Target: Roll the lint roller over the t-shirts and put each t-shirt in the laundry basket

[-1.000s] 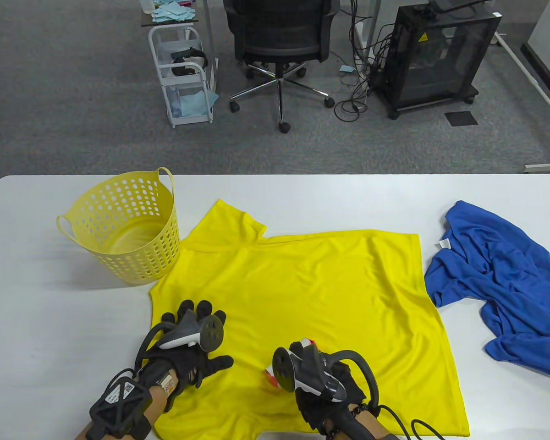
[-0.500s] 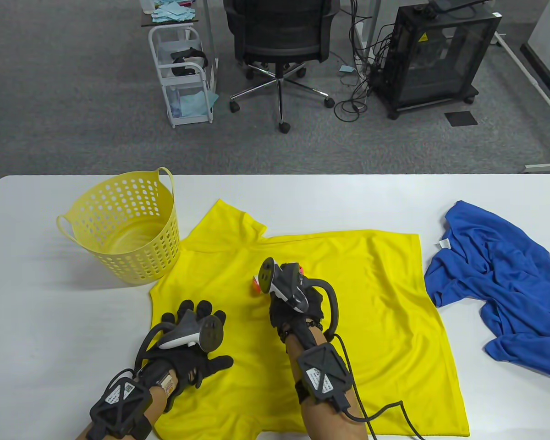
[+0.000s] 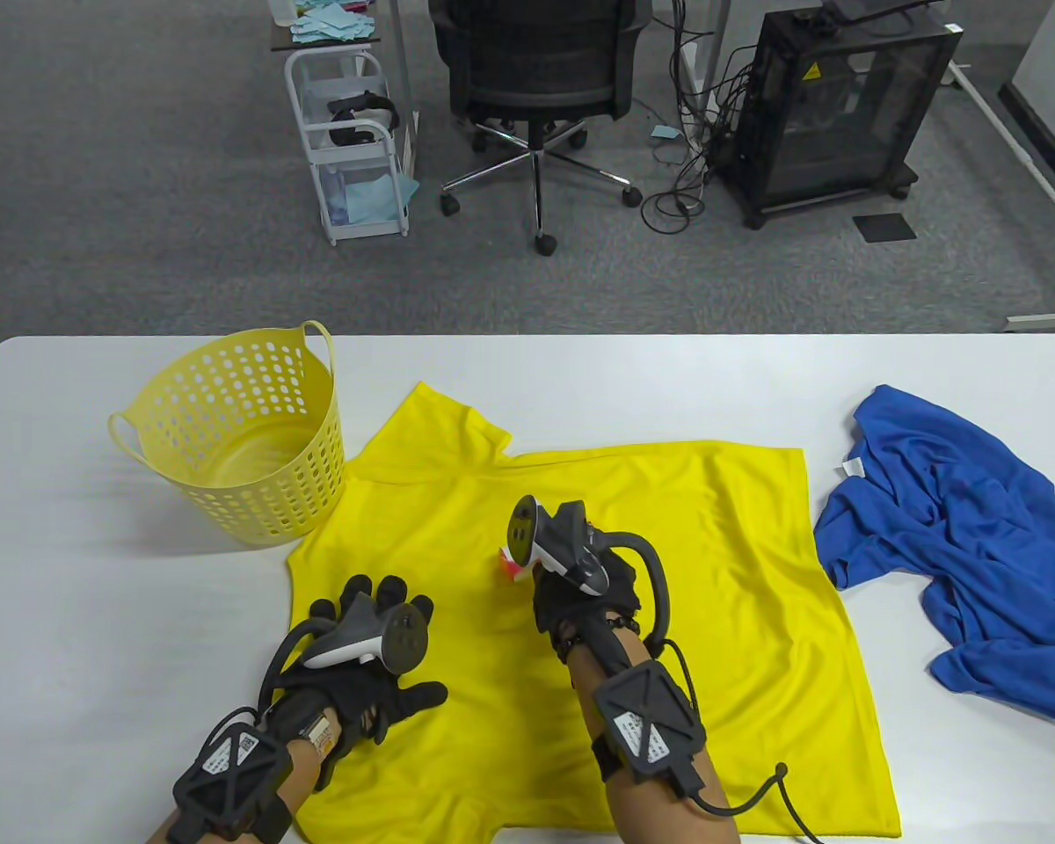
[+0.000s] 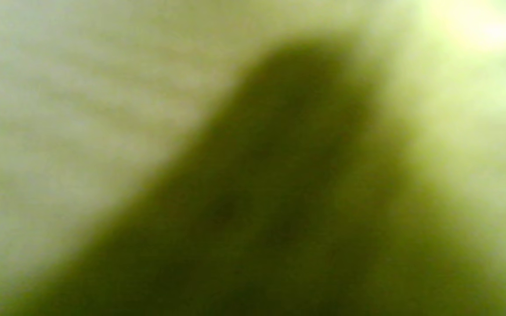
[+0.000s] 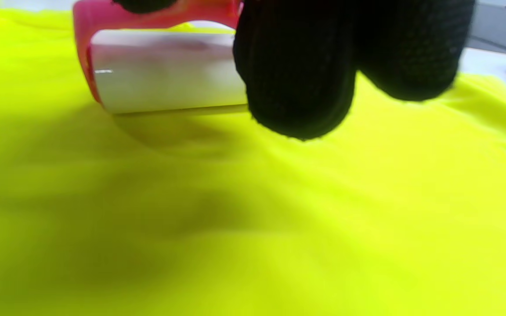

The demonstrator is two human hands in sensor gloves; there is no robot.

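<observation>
The basket (image 3: 229,431) stands at the table's (image 3: 70,571) left, tilted a little, with nothing visible inside, its side touching the yellow shirt (image 3: 712,563) spread flat just beside it. The left hand (image 3: 365,655) has not moved over the last second: it lies flat on the shirt's near left part, fingers straight and spread, pinning the cloth and gripping nothing. The left wrist view is only a yellow-green blur and adds nothing.

The right hand (image 3: 580,585), fingers curled round the roller (image 3: 512,563), was down near the shirt's near edge a second ago, ran up to the middle of the shirt, and now has drawn back slightly toward the person. In the right wrist view the white drum (image 5: 165,70) in its pink frame sits on the yellow cloth with gloved fingers (image 5: 297,70) in front of it. That reads as back-and-forth strokes under way, so the rolling of this shirt is in progress and no shirt is in the basket yet.

At far right the blue shirt (image 3: 958,545) lies crumpled, apart from both hands, untouched
</observation>
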